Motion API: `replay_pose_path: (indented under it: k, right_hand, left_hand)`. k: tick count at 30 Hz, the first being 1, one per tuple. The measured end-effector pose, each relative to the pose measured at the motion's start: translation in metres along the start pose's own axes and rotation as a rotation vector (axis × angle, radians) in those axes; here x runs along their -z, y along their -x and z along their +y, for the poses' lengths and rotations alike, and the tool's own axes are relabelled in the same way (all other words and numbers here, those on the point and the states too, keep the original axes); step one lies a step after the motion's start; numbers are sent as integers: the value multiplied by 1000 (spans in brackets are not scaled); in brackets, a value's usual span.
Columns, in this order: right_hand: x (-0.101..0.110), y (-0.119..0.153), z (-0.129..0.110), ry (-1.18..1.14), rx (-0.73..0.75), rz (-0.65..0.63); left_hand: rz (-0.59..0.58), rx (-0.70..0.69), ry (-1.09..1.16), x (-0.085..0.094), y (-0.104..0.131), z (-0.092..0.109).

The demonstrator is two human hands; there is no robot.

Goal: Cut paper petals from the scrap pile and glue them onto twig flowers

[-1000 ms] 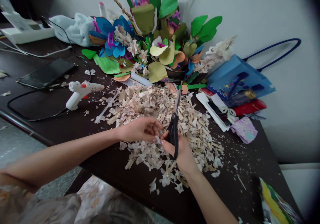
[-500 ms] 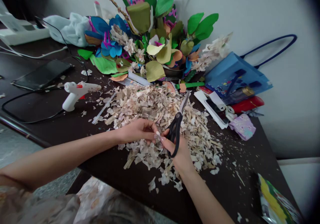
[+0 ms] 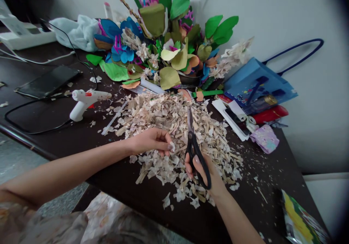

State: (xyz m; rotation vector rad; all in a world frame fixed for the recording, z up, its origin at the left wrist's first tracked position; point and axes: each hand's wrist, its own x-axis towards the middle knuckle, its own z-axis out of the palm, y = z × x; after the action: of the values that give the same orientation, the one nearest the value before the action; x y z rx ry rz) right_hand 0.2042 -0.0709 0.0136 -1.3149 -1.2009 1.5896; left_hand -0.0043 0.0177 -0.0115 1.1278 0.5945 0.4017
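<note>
The left hand (image 3: pixel 152 141) has thumb and fingertips pinched together on a small pale scrap (image 3: pixel 172 147), above the heap, toward the table's near edge. The right hand (image 3: pixel 214 174) has its fingers curled round the handles of the scissors (image 3: pixel 190 135), whose blades look together and point toward the table's far edge, apart from the scrap.

For good handling, the scrap seems best held lightly by its rim, since it looks thin and easily crushed. The scissors are best kept shut and aimed away from the left fingertips while that hand works the scrap.

Under both hands, the heap (image 3: pixel 160 115) of pale pieces spreads over the middle of the table (image 3: pixel 122 184). Toward the table's left end lie the glue gun (image 3: pixel 80 108) and, beyond it, a dark tablet (image 3: pixel 49 81). Flowers (image 3: pixel 170 77) crowd the far edge; a blue bag (image 3: pixel 245 77) leans near the far right corner, and a packet (image 3: pixel 301 218) lies by the right edge.
</note>
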Motion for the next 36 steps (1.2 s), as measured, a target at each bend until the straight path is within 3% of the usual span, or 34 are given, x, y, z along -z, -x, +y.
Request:
replay_pose_path:
  k: [7,12,21,36]
  right_hand:
    - [31,25,-21,298,-212,-219]
    - [54,32,-33,586,-252,-366]
    - [65,25,-52,589,-313,-507]
    - [69,17,-65,610,-313,-597]
  left_hand:
    - [-5,-34,26,2,-1,2]
    - [-20,20,38,5,0,2]
    - [-90,94,21,8,2,0]
    - [-284,103,32,13,4,3]
